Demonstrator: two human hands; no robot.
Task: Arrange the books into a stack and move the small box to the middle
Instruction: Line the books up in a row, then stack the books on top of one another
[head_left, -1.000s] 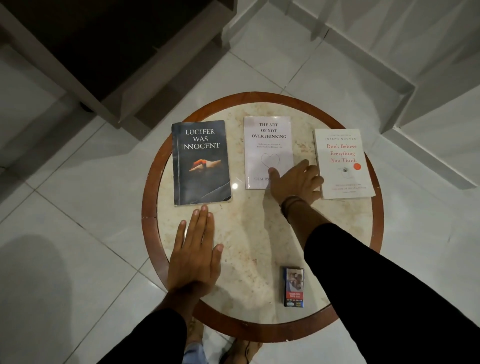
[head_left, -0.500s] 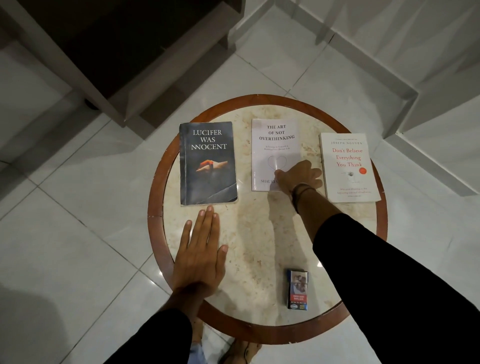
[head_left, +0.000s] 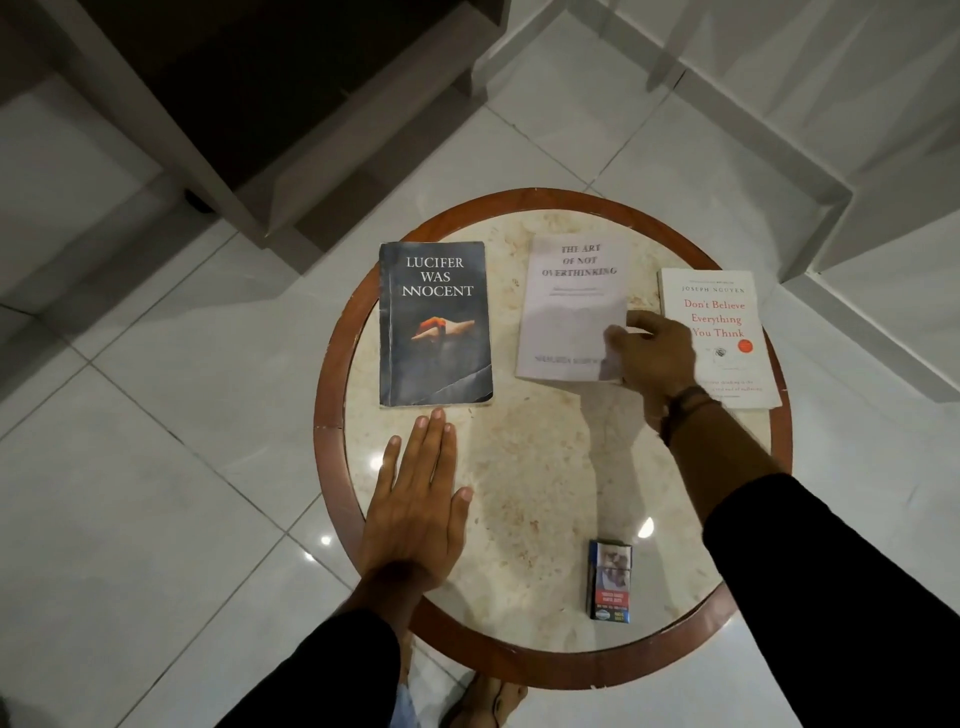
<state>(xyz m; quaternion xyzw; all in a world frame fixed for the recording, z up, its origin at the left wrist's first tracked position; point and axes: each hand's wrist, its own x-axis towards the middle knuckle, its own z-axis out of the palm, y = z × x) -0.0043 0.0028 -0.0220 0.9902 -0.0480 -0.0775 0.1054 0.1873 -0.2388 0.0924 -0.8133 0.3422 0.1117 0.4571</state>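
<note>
Middle book (head_left: 569, 306) in right hand (head_left: 655, 358)

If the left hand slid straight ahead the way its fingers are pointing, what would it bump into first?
Most likely the dark book, titled Lucifer Was Innocent. The left hand lies flat on the table, fingertips aimed at the book's near edge with only a small gap between.

Round table (head_left: 332, 467) carries three books (head_left: 435, 325) and small box (head_left: 609, 580).
</note>
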